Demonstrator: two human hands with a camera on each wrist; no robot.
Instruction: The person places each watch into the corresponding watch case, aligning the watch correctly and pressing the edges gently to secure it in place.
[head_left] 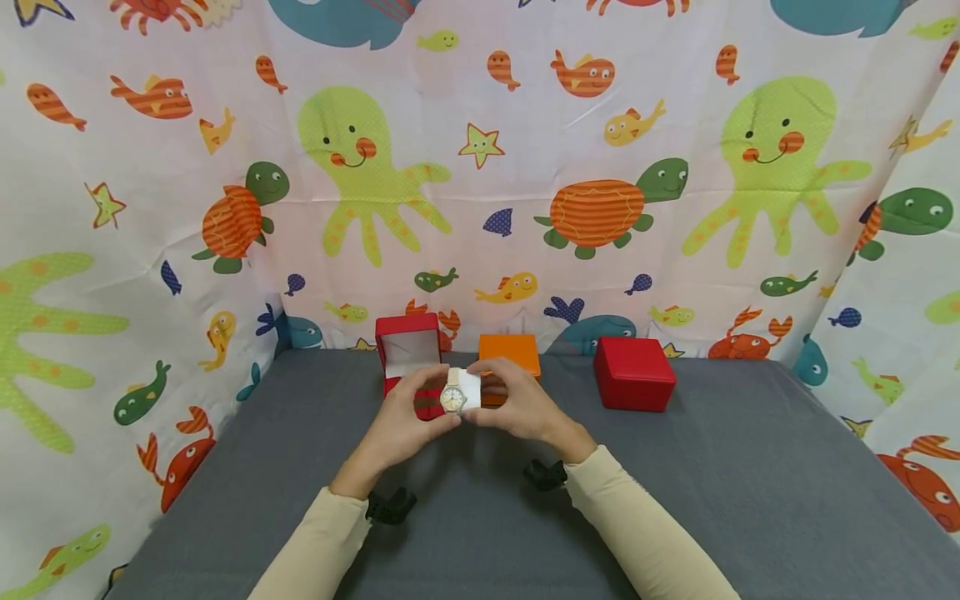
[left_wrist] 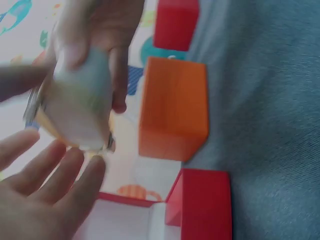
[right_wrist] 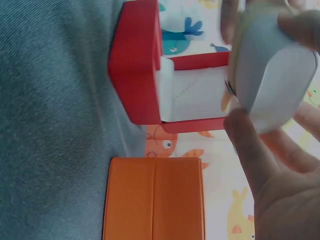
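Observation:
A wristwatch with a round pale dial and cream strap is wrapped around a white watch cushion, held above the table. My right hand grips the cushion from the right, thumb below and fingers above. From the other side my left hand holds the watch, its thumb at the lower edge and its index finger at the upper edge. Behind the left hand stands an open red box with a white-lined lid. In the right wrist view the cushion looks blurred, with fingers around it.
An orange box stands behind the right hand, partly hidden by it. A shut red box sits farther right on the grey cloth-covered table. A curtain printed with sea animals rises along the table's back edge.

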